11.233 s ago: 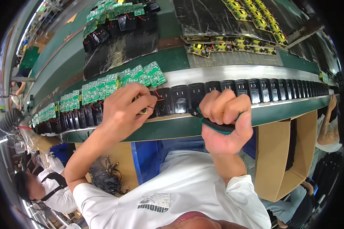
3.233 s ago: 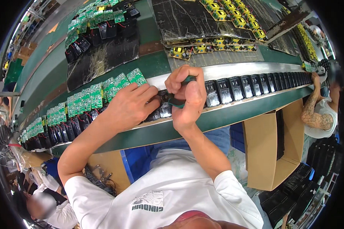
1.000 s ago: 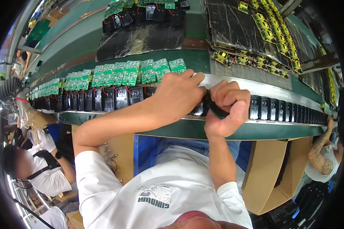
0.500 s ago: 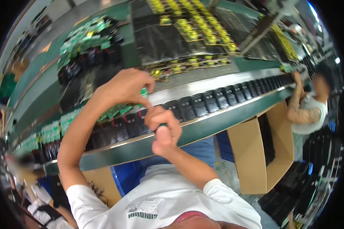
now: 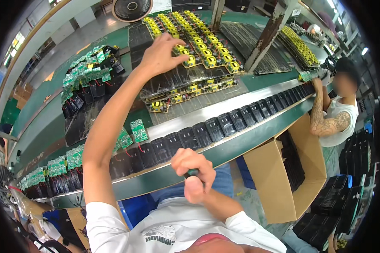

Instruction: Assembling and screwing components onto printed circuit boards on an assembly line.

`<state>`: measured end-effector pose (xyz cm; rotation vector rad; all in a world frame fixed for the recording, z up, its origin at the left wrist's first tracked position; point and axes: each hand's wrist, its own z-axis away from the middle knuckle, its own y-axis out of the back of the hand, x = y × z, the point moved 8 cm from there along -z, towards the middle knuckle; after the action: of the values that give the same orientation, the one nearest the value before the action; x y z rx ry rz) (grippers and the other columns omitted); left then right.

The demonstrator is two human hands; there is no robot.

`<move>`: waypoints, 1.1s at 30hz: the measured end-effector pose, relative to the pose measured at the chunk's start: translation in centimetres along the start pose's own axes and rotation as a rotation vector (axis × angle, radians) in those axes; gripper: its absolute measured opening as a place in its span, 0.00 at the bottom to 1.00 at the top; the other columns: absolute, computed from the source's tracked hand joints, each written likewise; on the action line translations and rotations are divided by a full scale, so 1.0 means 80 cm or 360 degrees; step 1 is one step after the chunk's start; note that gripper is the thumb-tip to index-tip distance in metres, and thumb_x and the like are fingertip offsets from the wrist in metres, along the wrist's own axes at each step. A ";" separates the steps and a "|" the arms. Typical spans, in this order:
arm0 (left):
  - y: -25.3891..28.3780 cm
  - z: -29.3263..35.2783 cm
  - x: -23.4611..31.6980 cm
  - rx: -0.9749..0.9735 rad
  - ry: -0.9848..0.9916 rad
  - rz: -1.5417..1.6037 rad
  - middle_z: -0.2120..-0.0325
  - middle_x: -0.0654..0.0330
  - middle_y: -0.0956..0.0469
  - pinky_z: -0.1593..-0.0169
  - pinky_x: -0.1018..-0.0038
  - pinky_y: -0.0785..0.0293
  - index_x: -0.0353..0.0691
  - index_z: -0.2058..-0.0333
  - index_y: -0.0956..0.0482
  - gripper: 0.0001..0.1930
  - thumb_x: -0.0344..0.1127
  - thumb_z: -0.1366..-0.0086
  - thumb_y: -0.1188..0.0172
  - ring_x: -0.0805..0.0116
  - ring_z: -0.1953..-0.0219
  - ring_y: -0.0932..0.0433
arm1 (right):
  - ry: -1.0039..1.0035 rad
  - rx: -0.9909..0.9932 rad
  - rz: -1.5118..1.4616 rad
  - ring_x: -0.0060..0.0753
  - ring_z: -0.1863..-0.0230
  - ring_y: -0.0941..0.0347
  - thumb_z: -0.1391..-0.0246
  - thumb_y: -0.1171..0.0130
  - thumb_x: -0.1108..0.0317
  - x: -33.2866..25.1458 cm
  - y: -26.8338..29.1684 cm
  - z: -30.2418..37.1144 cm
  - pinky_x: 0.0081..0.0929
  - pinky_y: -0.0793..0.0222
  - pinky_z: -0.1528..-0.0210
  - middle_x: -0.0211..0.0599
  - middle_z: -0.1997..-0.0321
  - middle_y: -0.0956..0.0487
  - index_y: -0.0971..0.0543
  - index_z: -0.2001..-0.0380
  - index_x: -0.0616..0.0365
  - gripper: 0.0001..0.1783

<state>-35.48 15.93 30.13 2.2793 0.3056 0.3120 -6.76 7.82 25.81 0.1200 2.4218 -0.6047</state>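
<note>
My left hand point(image 5: 164, 55) is over the tray of circuit boards with yellow transformers point(image 5: 207, 52), its thumb and fingers spread around one board near the tray's left side. I see nothing held in it. My right hand point(image 5: 194, 170) is in front of the line's near edge, closed in a fist round a dark tool handle point(image 5: 193, 172) with a bit of green; the tool's working end is hidden. Beyond it runs a row of black plastic housings point(image 5: 215, 129). A green circuit board point(image 5: 139, 130) stands at one housing, with a red wire below it.
More green boards point(image 5: 74, 156) line the housings at left, and a heap of them point(image 5: 88, 67) lies behind. A rusty metal post point(image 5: 266, 38) rises at far right. An open cardboard box point(image 5: 274, 181) stands at near right. A co-worker point(image 5: 342, 114) works at the row's right end.
My left hand has moved from the green board at the row to the tray beyond, and its fingers have spread. The right hand has drawn back toward me, still gripping the tool.
</note>
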 end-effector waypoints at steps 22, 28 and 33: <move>0.074 0.113 0.168 -0.0576 0.0366 0.1604 0.56 0.54 0.22 0.51 0.72 0.23 0.36 0.46 0.34 0.27 0.20 0.46 0.40 0.66 0.58 0.20 | -0.0362 0.0206 0.1314 0.32 0.59 0.32 0.48 0.32 0.75 -0.052 0.110 -0.076 0.27 0.34 0.54 0.42 0.49 0.24 0.21 0.43 0.61 0.26; 0.110 0.151 0.192 -0.0769 0.0409 0.1612 0.54 0.54 0.23 0.52 0.73 0.24 0.36 0.42 0.36 0.30 0.20 0.46 0.42 0.69 0.59 0.22 | -0.0252 0.0077 0.0970 0.30 0.55 0.32 0.53 0.25 0.73 -0.033 0.090 -0.065 0.26 0.33 0.55 0.40 0.48 0.26 0.13 0.60 0.56 0.14; 0.105 0.199 0.186 -0.1343 0.0963 0.2390 0.58 0.56 0.23 0.56 0.76 0.26 0.34 0.46 0.32 0.24 0.20 0.42 0.42 0.71 0.62 0.23 | -0.0226 -0.0031 0.0795 0.31 0.55 0.31 0.53 0.25 0.75 -0.027 0.082 -0.066 0.26 0.33 0.53 0.40 0.49 0.26 0.12 0.68 0.55 0.08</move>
<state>-15.38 4.15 27.92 1.1094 -1.1134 1.5136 -6.54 16.18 28.20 0.6294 2.1426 -0.3454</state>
